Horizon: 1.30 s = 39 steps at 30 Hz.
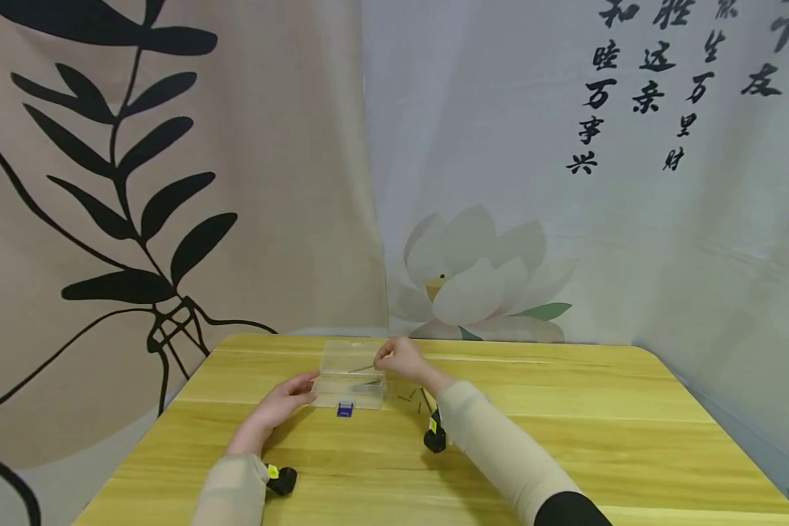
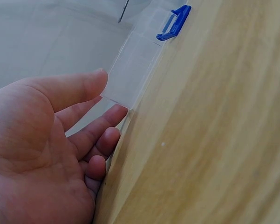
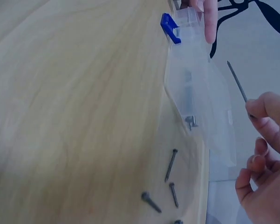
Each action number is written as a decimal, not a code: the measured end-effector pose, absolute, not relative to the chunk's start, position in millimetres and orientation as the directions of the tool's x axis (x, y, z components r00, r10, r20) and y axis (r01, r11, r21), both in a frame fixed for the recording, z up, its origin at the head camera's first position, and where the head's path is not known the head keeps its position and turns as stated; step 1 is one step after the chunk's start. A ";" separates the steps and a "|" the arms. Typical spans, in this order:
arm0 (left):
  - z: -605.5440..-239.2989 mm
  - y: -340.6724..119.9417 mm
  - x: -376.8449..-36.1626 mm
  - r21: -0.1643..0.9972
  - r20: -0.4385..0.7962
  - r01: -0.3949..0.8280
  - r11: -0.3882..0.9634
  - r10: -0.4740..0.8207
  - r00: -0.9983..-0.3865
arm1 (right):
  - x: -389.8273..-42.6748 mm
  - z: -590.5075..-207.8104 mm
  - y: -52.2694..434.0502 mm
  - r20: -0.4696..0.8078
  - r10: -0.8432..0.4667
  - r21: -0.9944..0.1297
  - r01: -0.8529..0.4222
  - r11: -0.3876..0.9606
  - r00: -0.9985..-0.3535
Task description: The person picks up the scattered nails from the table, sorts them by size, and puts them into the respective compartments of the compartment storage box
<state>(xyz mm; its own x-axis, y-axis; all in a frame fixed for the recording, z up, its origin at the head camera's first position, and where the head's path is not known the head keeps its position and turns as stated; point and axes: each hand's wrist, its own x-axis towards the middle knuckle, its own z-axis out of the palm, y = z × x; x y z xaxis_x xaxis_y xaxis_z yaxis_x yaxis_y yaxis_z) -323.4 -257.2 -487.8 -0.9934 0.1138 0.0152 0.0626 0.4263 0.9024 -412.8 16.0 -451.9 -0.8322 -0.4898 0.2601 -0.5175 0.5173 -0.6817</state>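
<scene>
A clear plastic box [image 1: 353, 380] with a blue latch [image 1: 345, 410] lies open on the yellow wooden table [image 1: 565, 438]. My left hand [image 1: 289, 398] rests against its left end. In the left wrist view the thumb and nearly straight fingers [image 2: 95, 135] touch the box's corner [image 2: 130, 70]. My right hand [image 1: 397, 358] hovers over the box's right side and pinches a thin nail [image 3: 236, 81] between thumb and fingertips, its point toward the box [image 3: 195, 93]. One screw [image 3: 191, 122] lies inside the box.
Several loose screws [image 3: 170, 165] lie on the table just right of the box, near my right forearm. Printed curtains hang close behind the table's far edge. The table's rounded right corner [image 1: 651, 354] is in view.
</scene>
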 end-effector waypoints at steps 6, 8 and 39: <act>-489.0 -258.0 -324.2 0.899 0.016 0.065 0.434 0.116 -0.993 | -411.0 -452.0 7.9 0.271 -0.488 -0.678 -0.524 0.515 -0.830; -489.6 -258.8 -324.5 0.894 0.017 0.068 0.443 0.118 -0.993 | -409.7 -452.6 5.6 0.268 -0.492 -0.675 -0.526 0.517 -0.828; -491.1 -258.9 -326.2 0.900 0.024 0.067 0.431 0.105 -0.994 | -401.6 -467.0 -22.4 0.243 -0.471 -0.584 -0.515 0.627 -0.848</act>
<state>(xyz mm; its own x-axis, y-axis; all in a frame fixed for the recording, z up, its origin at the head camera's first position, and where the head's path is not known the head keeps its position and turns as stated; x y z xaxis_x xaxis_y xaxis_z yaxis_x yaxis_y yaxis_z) -326.2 -258.9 -491.1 -0.9942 0.1048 0.0238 0.0670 0.4308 0.9000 -401.6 -22.4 -467.0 -0.8481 -0.4708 0.2430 -0.5154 0.6271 -0.5840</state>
